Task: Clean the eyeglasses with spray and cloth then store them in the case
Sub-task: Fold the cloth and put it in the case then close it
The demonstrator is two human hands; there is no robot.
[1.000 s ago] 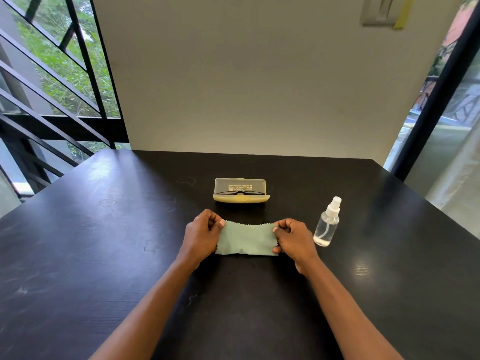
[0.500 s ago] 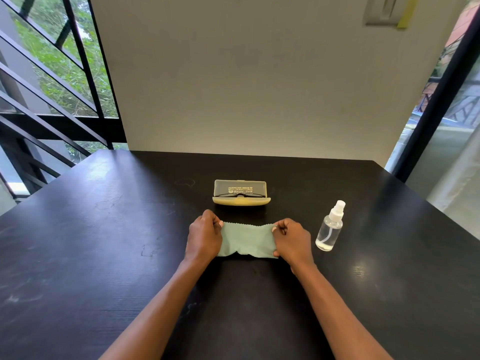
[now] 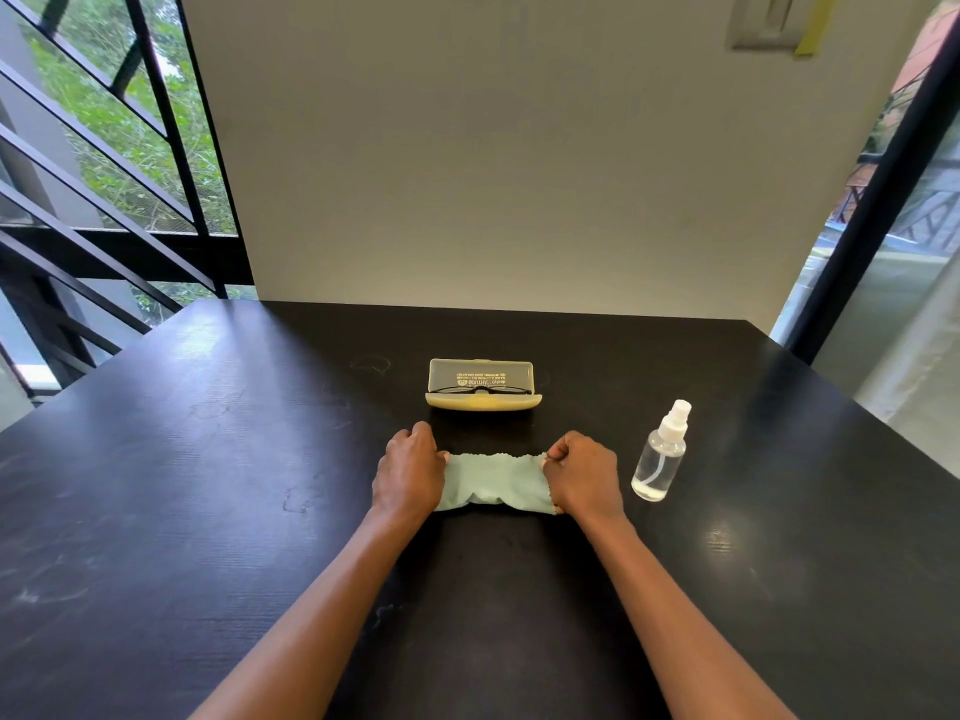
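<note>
Head view: the left hand (image 3: pixel 410 478) and right hand (image 3: pixel 584 475) each pinch one end of the green cloth (image 3: pixel 493 483), stretched between them low over the black bench (image 3: pixel 208 485). Beyond the cloth stands the open case (image 3: pixel 483 389) with the glasses (image 3: pixel 483 390) inside. The spray bottle (image 3: pixel 660 454) stands upright just right of the cloth.

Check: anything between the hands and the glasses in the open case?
Nothing visible. Left hand and right hand both grip the cloth; only bare table separates them from the glasses in the case.
</note>
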